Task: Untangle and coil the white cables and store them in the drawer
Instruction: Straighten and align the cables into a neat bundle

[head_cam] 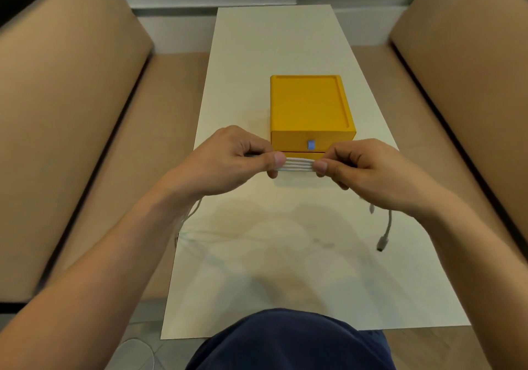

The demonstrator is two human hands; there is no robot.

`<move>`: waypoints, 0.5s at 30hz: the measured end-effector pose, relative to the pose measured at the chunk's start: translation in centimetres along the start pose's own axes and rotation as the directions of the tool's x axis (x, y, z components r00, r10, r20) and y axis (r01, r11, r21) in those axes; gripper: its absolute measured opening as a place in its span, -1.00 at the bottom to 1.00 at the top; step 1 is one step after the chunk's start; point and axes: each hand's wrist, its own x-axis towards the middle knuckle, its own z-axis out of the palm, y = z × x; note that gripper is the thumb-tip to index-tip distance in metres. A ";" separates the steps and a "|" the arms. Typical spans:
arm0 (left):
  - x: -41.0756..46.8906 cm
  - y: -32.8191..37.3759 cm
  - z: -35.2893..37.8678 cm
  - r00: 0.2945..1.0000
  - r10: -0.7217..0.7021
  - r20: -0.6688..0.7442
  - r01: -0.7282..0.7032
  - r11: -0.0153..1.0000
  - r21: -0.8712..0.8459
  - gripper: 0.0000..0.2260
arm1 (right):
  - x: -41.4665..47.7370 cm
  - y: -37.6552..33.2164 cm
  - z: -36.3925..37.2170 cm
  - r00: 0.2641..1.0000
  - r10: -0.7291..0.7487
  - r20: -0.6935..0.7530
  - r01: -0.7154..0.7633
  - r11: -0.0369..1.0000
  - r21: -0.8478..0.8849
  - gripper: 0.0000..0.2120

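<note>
A person's left hand [228, 161] and right hand [368, 172] are each pinching one end of a folded bundle of white cable [298, 165]. Thumbs and fingers are clamping the strands and holding them straight above a white table [271, 41], just in front of a yellow drawer box [310, 104]. A connector [381, 245] is dangling below the right wrist, while loose cable [185, 221] is trailing under the left.

My left forearm [114, 255] and right forearm [471, 241] are bare all the way up to the left grip [228, 161] and right grip [368, 169], both with short thumbnails. Behind the grips, closest to me, I wear smooth dark navy cloth [291, 341].
</note>
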 end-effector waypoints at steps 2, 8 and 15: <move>0.3 -0.2 0.1 0.997 0.005 -0.082 -0.005 1.000 -0.002 -0.73 | 0.7 -0.1 -0.3 1.000 -0.004 -0.017 0.003 0.999 -0.034 -0.73; 0.0 -0.7 -1.0 0.997 0.027 0.077 -0.020 0.996 -0.092 -0.68 | 0.7 -0.4 -1.5 0.997 -0.074 -0.034 0.080 0.966 0.246 -0.68; 0.3 0.1 1.2 0.973 -0.019 0.228 0.079 0.963 -0.256 -0.75 | 0.5 -0.2 -1.2 0.994 -0.081 -0.078 0.088 0.993 0.079 -0.71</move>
